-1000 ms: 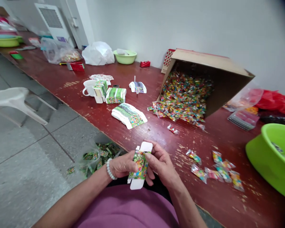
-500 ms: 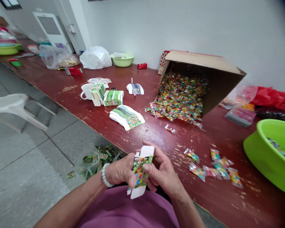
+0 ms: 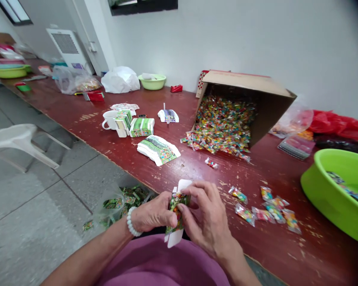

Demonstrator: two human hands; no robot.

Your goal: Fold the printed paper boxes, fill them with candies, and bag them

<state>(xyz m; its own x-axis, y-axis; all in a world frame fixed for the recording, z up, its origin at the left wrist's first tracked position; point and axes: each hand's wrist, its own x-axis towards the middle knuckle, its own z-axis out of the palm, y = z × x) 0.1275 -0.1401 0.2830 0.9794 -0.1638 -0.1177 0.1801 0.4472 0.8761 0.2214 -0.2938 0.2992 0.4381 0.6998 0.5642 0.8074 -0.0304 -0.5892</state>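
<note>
A small printed candy box (image 3: 175, 206), green with colourful pictures, is held over my lap near the table edge. White flaps stick out at its top and bottom ends. My left hand (image 3: 155, 212), with a pale bead bracelet at the wrist, grips the box along its left side, thumb across the front. My right hand (image 3: 207, 216) pinches it from the right, with fingers bent over the upper end and the thumb on the front face. Beyond my hands lies a stack of flat boxes (image 3: 159, 150). Several wrapped candies (image 3: 262, 214) rest to the right.
A tipped cardboard box (image 3: 274, 89) spills wrapped candies (image 3: 223, 127) onto the red table (image 3: 119, 159). At right stands a green basin (image 3: 325, 194). A white mug (image 3: 109, 120) and bundled boxes (image 3: 141, 127) sit farther left. Below the edge is a bag of filled packs (image 3: 113, 204); a white stool (image 3: 20, 139) stands left.
My right hand has shifted its fingers from behind the box up over its top end. The box now looks narrower, turned slightly in my hands. The view has tilted up a little.
</note>
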